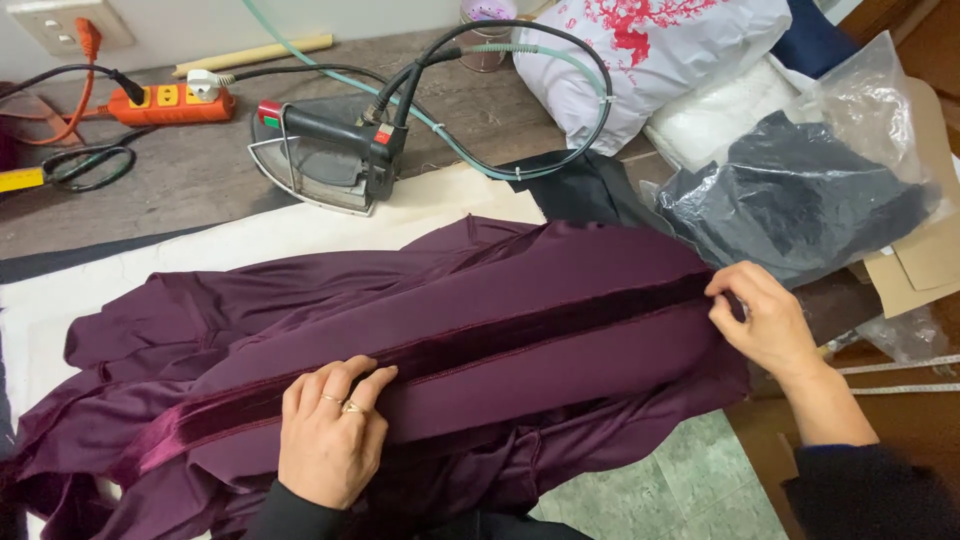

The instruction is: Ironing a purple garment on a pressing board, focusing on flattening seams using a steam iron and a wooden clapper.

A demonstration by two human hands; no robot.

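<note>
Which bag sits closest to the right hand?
The clear plastic bag of dark fabric, just above the right hand. The white bag with red print lies farther back, near the wall.

Left hand [330, 435] flat, palm down, fingers together, rings on two fingers. Right hand [765, 320] pinching, fingertips curled, wrist bent inward.

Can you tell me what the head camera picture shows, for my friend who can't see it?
Two hands press a dark purple cloth flat: the left hand on its velvet stripe, the right hand pinching the end. An iron sits behind.
</note>
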